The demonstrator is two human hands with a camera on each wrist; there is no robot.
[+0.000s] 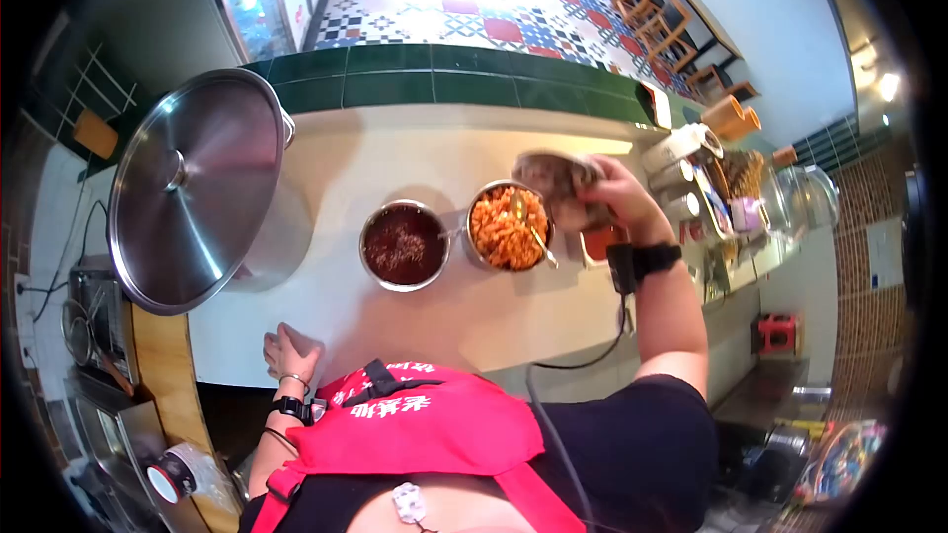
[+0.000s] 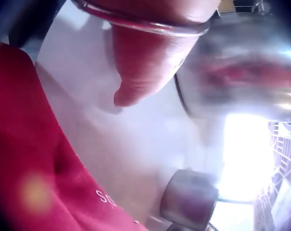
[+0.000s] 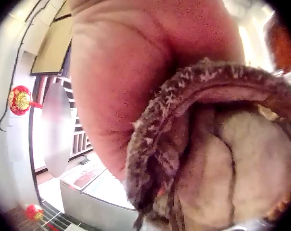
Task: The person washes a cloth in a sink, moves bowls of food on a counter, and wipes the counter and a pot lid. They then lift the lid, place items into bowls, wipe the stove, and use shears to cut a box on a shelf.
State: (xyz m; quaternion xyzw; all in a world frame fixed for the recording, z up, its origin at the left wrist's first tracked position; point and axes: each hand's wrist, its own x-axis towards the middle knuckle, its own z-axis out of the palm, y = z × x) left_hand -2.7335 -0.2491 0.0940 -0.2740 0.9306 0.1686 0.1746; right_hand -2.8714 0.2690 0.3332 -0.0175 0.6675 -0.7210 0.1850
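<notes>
The right hand (image 1: 617, 195) grips a brown, rough-edged piece (image 1: 558, 178) resembling tripe or meat, tilted above the right side of a metal bowl of orange-red chopped food (image 1: 499, 232). A spoon (image 1: 541, 237) stands in that bowl. In the right wrist view the bumpy dark rim and paler folds of the piece (image 3: 251, 159) lie against the palm (image 3: 135, 72). Left of the first bowl is a second metal bowl, holding dark red sauce (image 1: 403, 245). The left hand (image 1: 293, 353) rests on the counter near its front edge, fingers relaxed, holding nothing; its fingertips are hidden in the left wrist view.
A big lidded steel pot (image 1: 197, 188) stands at the left of the counter (image 1: 346, 153). Behind the counter runs a green tiled ledge (image 1: 390, 74). Jars, cups and trays (image 1: 691, 173) crowd the right end, near a small container of red contents (image 1: 600, 242).
</notes>
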